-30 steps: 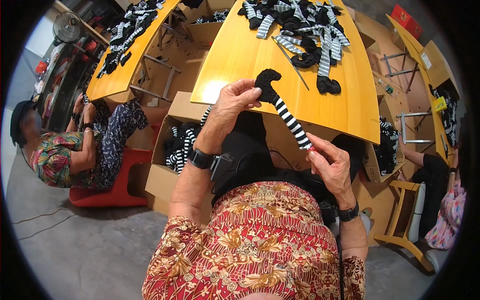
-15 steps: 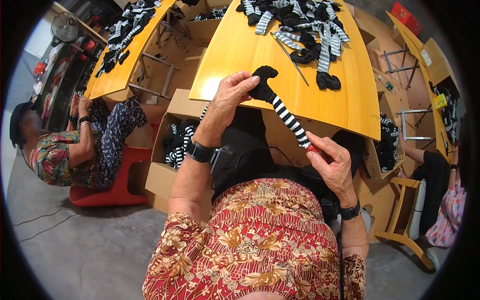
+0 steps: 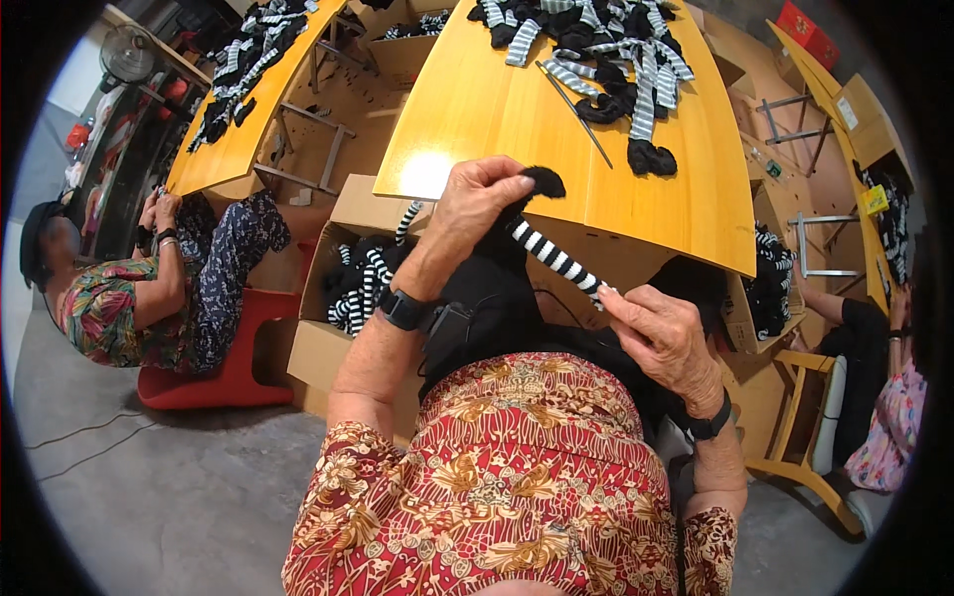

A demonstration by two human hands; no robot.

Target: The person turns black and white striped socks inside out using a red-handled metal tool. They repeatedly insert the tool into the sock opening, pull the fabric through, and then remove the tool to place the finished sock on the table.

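Between my two hands stretches a black-and-white striped knitted doll leg (image 3: 555, 255) with a curled black foot (image 3: 544, 183). My left hand (image 3: 479, 199) is closed on the black foot end, thumb on top. My right hand (image 3: 661, 333) pinches the other, striped end, where a bit of white shows at the fingertips. On the wooden table (image 3: 447, 109) ahead lies a pile of limp grey-and-black striped knitted pieces (image 3: 596, 60). A thin dark rod (image 3: 576, 114) rests beside that pile.
Cardboard boxes of striped pieces stand left (image 3: 360, 283) and right (image 3: 770, 288) of my knees. At the left, a person (image 3: 129, 308) sits on a red chair (image 3: 224, 382) at another table. Another person (image 3: 884, 417) sits far right beside a wooden chair (image 3: 795, 417).
The doll leg has moved slightly down and left at its foot end, and the foot has turned. Red no longer shows at my right fingertips; white does.
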